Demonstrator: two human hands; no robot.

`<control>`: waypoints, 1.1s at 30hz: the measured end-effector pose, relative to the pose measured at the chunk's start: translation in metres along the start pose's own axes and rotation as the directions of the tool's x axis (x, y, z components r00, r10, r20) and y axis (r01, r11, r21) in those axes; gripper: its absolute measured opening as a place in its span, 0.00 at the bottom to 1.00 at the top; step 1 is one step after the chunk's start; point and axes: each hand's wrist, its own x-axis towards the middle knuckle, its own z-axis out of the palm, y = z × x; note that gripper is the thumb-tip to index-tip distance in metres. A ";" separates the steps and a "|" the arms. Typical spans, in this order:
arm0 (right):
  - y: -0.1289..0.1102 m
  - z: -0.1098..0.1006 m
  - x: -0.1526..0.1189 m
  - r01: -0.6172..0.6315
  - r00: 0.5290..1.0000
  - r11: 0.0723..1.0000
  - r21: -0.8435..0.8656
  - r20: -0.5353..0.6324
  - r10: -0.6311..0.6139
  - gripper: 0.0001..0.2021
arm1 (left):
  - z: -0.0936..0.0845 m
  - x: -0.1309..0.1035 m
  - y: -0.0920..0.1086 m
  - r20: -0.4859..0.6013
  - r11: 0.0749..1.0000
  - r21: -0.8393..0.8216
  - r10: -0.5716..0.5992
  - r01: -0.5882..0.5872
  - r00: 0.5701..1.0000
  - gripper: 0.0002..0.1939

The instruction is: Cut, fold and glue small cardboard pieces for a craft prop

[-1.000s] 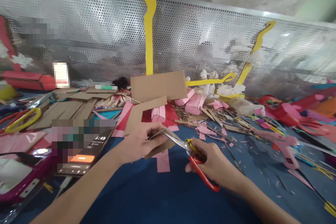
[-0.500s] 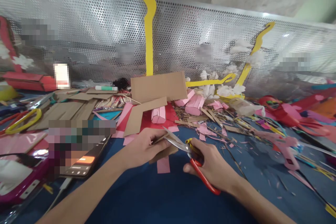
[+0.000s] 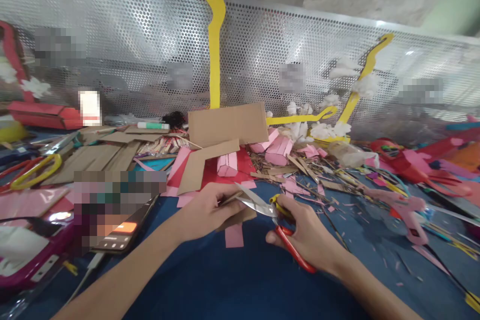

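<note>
My left hand [image 3: 212, 212] pinches a small piece of brown cardboard [image 3: 243, 217] over the blue table. The scissors [image 3: 260, 205], with one red and one yellow handle, are in my right hand [image 3: 302, 232]. Their blades are parted and point left, with the tips at the cardboard beside my left fingertips. Below the cardboard lies a small pink paper piece [image 3: 234, 236]. Just beyond my hands are an angled cardboard strip [image 3: 193, 170], a pink folded paper block [image 3: 227, 164] and red paper [image 3: 210, 172].
A cardboard box [image 3: 228, 125] with a yellow hook shape [image 3: 214, 60] stands ahead. At right lie a pink glue gun [image 3: 407, 207] and paper scraps. A phone [image 3: 122, 232] and a purple power strip [image 3: 41, 265] are at left, before a perforated metal panel [image 3: 138, 50].
The scissor blades have opened slightly wider, and my right hand has moved a little to the right. My left hand keeps its hold on the cardboard.
</note>
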 end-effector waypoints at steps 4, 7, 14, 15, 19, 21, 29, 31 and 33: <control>-0.005 -0.002 -0.002 0.018 0.999 0.999 -0.029 0.027 -0.017 0.17 | 0.000 0.001 -0.002 -0.029 0.992 0.123 0.041 -0.037 0.999 0.11; -0.006 -0.001 -0.003 0.036 0.999 0.999 -0.025 0.028 -0.036 0.16 | 0.001 0.002 -0.003 -0.012 0.979 0.183 0.094 -0.090 0.995 0.12; -0.005 0.001 -0.003 0.003 1.000 0.998 -0.056 0.004 -0.003 0.17 | 0.001 0.002 -0.002 -0.011 0.974 0.218 0.070 -0.066 0.997 0.12; -0.005 0.001 -0.003 0.003 1.000 0.998 -0.060 -0.006 -0.003 0.18 | 0.001 0.002 -0.002 -0.007 0.977 0.203 0.074 -0.071 0.997 0.12; -0.004 0.003 -0.003 0.032 0.999 0.999 -0.036 -0.041 -0.033 0.23 | 0.003 0.002 -0.003 0.010 0.990 0.123 0.070 -0.071 0.998 0.13; -0.004 0.003 -0.002 0.045 0.997 0.999 -0.030 -0.060 -0.047 0.25 | 0.003 0.002 -0.004 0.013 0.992 0.104 0.064 -0.065 0.998 0.14; 0.001 0.005 -0.003 0.007 0.998 0.999 0.046 -0.061 -0.004 0.28 | 0.002 0.002 -0.005 0.015 0.991 0.121 0.052 -0.053 0.999 0.15; 0.003 0.006 -0.003 -0.002 0.999 0.998 0.071 -0.053 0.005 0.28 | 0.001 0.002 -0.006 0.008 0.989 0.137 0.052 -0.052 0.999 0.15; 0.003 0.007 -0.003 -0.006 0.999 0.996 0.086 -0.048 0.011 0.28 | 0.001 0.002 -0.007 0.010 0.988 0.145 0.043 -0.045 0.999 0.15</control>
